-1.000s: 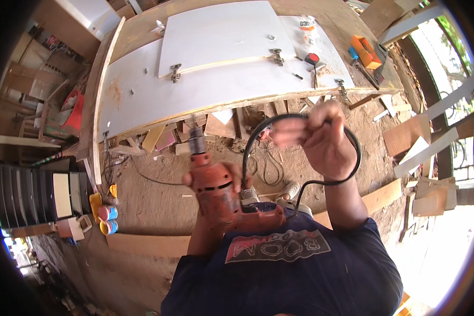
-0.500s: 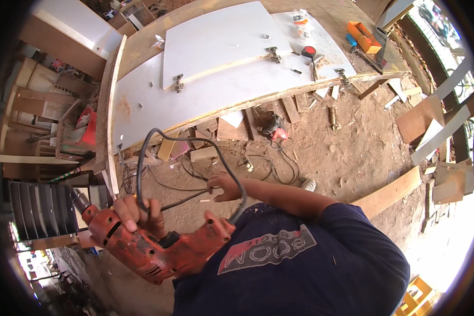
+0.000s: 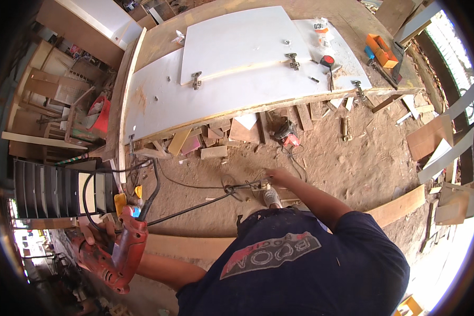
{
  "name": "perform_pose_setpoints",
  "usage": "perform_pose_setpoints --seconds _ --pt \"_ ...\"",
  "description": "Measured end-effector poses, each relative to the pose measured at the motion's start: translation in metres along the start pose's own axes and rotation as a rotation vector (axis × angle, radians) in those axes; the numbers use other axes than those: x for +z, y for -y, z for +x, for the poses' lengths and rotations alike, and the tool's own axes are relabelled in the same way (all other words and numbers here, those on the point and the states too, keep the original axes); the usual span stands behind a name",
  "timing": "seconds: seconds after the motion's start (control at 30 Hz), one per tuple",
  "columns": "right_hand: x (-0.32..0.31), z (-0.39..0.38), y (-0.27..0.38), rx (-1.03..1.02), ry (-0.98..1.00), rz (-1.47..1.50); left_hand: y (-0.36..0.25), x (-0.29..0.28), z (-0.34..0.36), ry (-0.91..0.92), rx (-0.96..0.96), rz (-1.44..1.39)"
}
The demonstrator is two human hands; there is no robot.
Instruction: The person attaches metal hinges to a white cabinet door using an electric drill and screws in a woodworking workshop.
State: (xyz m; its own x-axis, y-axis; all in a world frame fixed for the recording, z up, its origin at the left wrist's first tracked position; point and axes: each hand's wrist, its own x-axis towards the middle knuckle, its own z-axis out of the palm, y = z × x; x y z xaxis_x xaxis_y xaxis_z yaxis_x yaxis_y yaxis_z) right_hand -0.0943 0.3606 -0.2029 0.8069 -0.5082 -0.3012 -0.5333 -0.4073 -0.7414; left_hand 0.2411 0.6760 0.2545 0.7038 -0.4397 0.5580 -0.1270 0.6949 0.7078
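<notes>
At the lower left, my left hand [image 3: 92,231] grips a worn red power drill [image 3: 127,245], its handle end turned upward. A black cord [image 3: 187,210] leaves the drill, loops beside it and stretches across the dirt floor toward my right side. My right hand [image 3: 279,177] is closed around the cord's tangled far part, above a shoe; its fingers are small and slightly blurred. A white board [image 3: 242,39] with metal hinges [image 3: 196,80] along its near edge lies on a larger white panel [image 3: 158,113] on the workbench.
On the bench are a red-and-black tape measure [image 3: 327,61], an orange box [image 3: 382,51] and a plastic bag [image 3: 322,32]. Wood offcuts and a red-and-black power tool [image 3: 288,135] lie on the floor below. A red bucket [image 3: 99,117] and black slatted panel [image 3: 52,188] stand left.
The drill has swung lower and farther left, its handle now upward. My right arm has reached out to the right, and its hand has closed on the cord, which is drawn straighter.
</notes>
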Motion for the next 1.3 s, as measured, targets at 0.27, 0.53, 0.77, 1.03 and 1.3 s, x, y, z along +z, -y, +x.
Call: perform_pose_setpoints --seconds 0.27,0.53,0.77,1.03,1.3 --pt "-0.139 -0.049 0.115 0.220 -0.175 0.345 0.089 -0.029 -0.043 0.164 -0.383 -0.131" --pt "-0.181 -0.076 0.268 -0.261 -0.242 0.347 0.229 0.064 -0.097 0.264 -0.804 -0.732" --pt "-0.200 -0.088 0.265 -0.414 -0.078 0.209 0.239 0.099 -0.088 0.336 -0.852 -0.823" --pt "-0.160 -0.054 0.162 -0.330 -0.135 0.390 0.225 0.119 -0.071 0.403 -0.749 -0.786" --pt "-0.066 -0.039 -0.012 0.180 0.201 0.432 0.175 0.107 -0.019 0.454 -0.682 -0.831"
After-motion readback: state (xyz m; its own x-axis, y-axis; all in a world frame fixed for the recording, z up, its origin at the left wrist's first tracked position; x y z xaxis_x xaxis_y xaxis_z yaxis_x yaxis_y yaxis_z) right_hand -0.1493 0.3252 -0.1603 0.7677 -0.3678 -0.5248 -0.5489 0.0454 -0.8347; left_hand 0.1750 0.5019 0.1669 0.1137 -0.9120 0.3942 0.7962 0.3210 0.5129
